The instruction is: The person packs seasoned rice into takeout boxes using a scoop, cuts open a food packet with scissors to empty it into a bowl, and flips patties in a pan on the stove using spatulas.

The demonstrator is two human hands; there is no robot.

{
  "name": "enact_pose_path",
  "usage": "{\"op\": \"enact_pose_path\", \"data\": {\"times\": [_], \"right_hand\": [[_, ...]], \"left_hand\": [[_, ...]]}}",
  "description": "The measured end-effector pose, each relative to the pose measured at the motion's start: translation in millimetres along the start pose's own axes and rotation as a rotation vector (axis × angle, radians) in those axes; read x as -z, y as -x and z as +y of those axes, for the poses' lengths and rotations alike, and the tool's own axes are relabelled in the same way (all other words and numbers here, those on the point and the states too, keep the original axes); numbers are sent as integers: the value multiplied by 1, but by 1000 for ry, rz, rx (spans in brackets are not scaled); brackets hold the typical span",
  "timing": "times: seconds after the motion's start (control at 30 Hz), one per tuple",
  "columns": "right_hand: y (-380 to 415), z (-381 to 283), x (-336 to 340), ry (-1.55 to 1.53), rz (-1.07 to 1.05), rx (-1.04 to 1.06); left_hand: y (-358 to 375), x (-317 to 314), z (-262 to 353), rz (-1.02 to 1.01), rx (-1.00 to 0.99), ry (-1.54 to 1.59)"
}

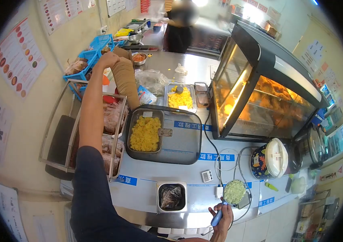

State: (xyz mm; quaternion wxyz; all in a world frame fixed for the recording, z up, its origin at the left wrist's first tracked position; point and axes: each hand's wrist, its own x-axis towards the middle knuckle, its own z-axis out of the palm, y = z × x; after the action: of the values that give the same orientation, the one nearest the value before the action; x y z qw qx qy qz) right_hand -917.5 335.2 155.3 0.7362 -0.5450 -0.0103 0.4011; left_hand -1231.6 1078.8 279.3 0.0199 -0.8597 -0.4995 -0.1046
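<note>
My left hand (109, 60) reaches to the far end of a long stack of brown paper sleeves (124, 78), its fingers closed at the top edge; what exactly they pinch is too small to tell. Near the counter's front edge, my right hand (222, 217) is wrapped round the blue handle of a scoop (216, 219). Pale green shredded food (234, 191) fills the scoop's round head. Left of it stands a square steel container (172, 197) with dark plastic inside. A tray of yellow food (144, 134) sits in a black tray (179, 147).
A glass warming cabinet (268, 97) with fried food stands at the right, beside a patterned pot (269, 159). Another yellow food tray (180, 98), blue baskets (83, 64) and a wire rack (70, 125) are around. Cables cross the counter. A person (178, 32) stands at the back.
</note>
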Motion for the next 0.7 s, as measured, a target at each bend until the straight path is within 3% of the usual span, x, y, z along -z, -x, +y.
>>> {"op": "enact_pose_path", "data": {"times": [0.03, 0.07, 0.13, 0.17, 0.23, 0.27, 0.33, 0.43, 0.57, 0.63, 0.7], "right_hand": [[1, 0, -2, -1, -11, -2], [2, -1, -3, -2, -11, -1], [4, -2, -6, 4, -32, -11], [4, 1, -4, -1, -33, -9], [3, 5, 1, -19, -58, -8], [4, 5, 1, -21, -57, -3], [5, 4, -2, -19, -61, -20], [6, 7, 0, -27, -68, -19], [8, 8, 4, -8, -72, -24], [8, 7, 5, -3, -77, -22], [9, 7, 6, 1, -79, -23]], "left_hand": [[0, 2, 0, -30, -179, -153], [-1, 4, 0, -29, -180, -153], [14, 29, 22, -209, 212, 357], [8, 22, 11, -206, 210, 354], [-5, 4, -12, -20, -630, -614], [-4, -1, -10, -15, -632, -613], [28, 12, 28, -59, -6, 198], [37, 21, 41, -216, 148, 267], [41, 18, 41, -188, 97, 241], [43, 0, 36, 195, -69, -7], [43, -1, 41, 217, -15, 9]]}}
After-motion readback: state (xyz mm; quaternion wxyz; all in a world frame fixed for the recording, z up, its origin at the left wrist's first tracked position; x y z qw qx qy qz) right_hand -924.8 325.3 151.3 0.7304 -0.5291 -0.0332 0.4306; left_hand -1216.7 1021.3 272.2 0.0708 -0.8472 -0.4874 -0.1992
